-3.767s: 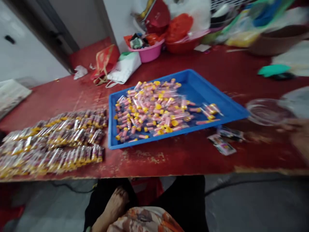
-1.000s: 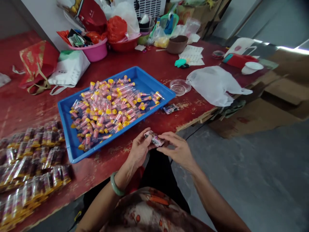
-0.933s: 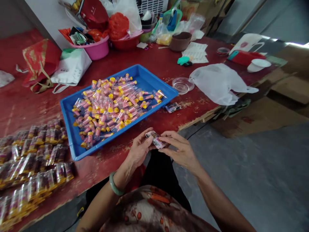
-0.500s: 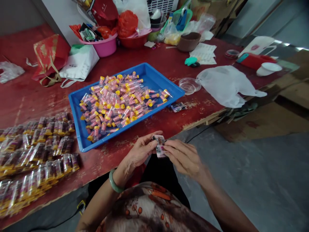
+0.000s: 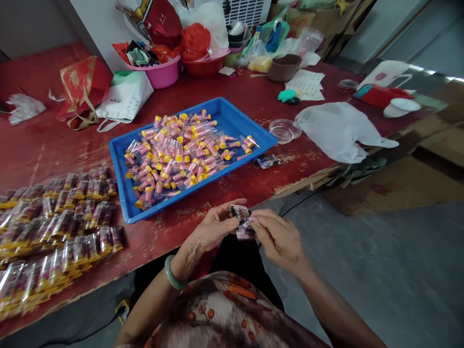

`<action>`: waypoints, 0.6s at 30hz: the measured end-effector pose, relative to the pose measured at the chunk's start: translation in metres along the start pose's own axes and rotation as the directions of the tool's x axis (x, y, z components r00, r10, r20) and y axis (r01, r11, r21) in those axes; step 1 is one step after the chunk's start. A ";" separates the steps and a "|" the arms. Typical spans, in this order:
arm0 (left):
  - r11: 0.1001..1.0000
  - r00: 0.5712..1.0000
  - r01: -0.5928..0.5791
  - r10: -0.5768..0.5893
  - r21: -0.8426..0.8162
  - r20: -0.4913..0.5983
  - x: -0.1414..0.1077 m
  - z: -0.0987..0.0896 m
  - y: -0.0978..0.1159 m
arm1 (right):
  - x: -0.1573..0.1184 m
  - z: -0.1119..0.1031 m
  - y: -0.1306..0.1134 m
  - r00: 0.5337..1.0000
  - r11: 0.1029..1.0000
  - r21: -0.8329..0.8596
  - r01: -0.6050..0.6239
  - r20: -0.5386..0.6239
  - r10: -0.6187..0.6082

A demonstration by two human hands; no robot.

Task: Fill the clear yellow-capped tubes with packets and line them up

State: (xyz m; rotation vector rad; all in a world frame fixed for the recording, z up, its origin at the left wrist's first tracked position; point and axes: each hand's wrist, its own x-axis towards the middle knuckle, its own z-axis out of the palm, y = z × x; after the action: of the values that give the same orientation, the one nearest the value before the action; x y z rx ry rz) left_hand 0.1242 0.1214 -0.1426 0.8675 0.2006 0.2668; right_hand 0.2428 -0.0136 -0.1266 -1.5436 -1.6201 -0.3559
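Snugly, printed packet (image 5: 241, 221) — between left hand (image 5: 213, 227), right hand (image 5: 280, 239)

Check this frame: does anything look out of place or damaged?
A small printed packet lies loose on the red table, just outside the blue tray, apart from the tubes heaped inside it. The table's front edge also looks worn and splintered, with chipped paint.

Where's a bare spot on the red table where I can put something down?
Bare red table lies between the rows of wrapped tubes and the red gift bag. There's also a strip along the blue tray's front edge, and a patch below the clear bowl. By the pink tub it's crowded.
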 end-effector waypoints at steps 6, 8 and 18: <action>0.997 0.999 0.018 -0.015 0.076 -0.044 0.002 0.007 0.000 | 0.004 0.003 0.006 0.964 0.912 0.319 -0.257 0.025 0.263; 0.998 0.992 0.000 0.007 0.062 -0.126 0.006 0.014 -0.002 | 0.004 0.004 0.009 0.964 0.905 0.338 -0.257 0.028 0.263; 0.958 0.929 0.096 0.011 0.271 -0.369 0.069 0.032 -0.013 | -0.013 -0.019 0.012 0.926 0.923 0.308 -0.231 -0.222 0.306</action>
State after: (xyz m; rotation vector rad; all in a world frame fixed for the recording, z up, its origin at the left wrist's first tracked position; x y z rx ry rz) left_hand 0.2003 0.1119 -0.1368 1.0938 0.6201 0.3649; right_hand 0.2598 -0.0334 -0.1285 -1.4130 -1.1727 -0.1666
